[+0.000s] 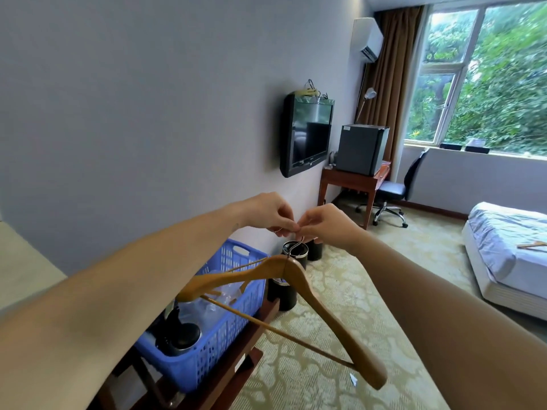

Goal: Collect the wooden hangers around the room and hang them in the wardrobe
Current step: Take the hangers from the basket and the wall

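Note:
A wooden hanger (pixel 299 287) with a crossbar hangs in front of me by its metal hook. My left hand (pixel 270 213) and my right hand (pixel 324 224) meet above it, both pinching the top of the hook. A second wooden hanger's arm shows just behind the first, over the blue basket; which hand holds it I cannot tell. Another wooden hanger (pixel 532 245) lies on the bed at the right edge. The wardrobe is not in view.
A blue plastic basket (pixel 220 335) with bottles sits on a dark wooden rack (pixel 236 377) at my lower left. Black bins (pixel 291 255) stand on the carpet by the wall. Farther off are a wall TV (pixel 307 134), a desk with a minibar (pixel 361 149), an office chair (pixel 393 190) and the bed (pixel 509 250).

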`<action>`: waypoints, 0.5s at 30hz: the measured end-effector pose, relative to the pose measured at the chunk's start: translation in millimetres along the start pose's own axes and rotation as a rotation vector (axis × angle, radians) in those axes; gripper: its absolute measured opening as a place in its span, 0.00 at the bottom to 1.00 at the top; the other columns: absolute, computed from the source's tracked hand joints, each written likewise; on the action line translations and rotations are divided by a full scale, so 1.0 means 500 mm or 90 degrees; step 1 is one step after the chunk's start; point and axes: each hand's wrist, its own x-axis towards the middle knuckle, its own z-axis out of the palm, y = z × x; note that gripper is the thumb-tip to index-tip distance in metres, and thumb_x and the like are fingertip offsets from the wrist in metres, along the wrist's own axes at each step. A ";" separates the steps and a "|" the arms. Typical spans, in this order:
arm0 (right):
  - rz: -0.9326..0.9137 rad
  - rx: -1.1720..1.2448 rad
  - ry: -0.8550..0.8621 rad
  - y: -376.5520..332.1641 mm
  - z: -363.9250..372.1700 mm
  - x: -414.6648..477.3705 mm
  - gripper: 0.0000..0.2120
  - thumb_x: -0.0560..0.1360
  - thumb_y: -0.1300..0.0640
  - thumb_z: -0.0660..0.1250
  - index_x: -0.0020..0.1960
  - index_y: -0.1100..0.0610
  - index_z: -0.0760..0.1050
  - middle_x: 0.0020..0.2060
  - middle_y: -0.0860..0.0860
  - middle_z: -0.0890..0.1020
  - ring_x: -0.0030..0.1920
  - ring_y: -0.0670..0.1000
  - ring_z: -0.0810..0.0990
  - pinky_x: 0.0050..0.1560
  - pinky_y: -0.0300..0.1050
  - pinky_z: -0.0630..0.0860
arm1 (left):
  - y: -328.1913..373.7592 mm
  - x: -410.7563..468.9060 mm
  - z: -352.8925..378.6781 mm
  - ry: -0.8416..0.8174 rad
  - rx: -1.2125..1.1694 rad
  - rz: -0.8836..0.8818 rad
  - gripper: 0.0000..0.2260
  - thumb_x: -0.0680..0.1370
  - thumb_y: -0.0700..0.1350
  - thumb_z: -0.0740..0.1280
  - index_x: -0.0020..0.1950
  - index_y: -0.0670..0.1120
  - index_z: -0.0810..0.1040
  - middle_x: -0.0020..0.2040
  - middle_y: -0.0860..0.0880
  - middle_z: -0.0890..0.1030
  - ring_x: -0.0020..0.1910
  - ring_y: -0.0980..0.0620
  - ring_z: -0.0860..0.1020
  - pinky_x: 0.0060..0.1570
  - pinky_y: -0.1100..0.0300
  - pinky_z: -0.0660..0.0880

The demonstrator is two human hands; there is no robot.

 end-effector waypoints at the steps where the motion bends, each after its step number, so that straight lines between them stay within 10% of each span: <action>1: 0.005 0.000 -0.006 0.007 0.000 0.022 0.03 0.74 0.60 0.70 0.47 0.60 0.80 0.40 0.54 0.85 0.41 0.49 0.84 0.36 0.33 0.76 | -0.012 0.018 -0.010 -0.022 -0.007 -0.004 0.10 0.78 0.46 0.68 0.53 0.40 0.82 0.45 0.45 0.85 0.42 0.53 0.82 0.49 0.62 0.79; 15: 0.021 -0.051 -0.054 0.114 -0.070 0.361 0.07 0.75 0.60 0.70 0.49 0.64 0.81 0.41 0.59 0.83 0.41 0.51 0.83 0.48 0.44 0.82 | -0.179 0.337 -0.105 -0.104 -0.099 0.008 0.09 0.76 0.40 0.71 0.54 0.41 0.77 0.50 0.42 0.84 0.46 0.52 0.82 0.49 0.62 0.80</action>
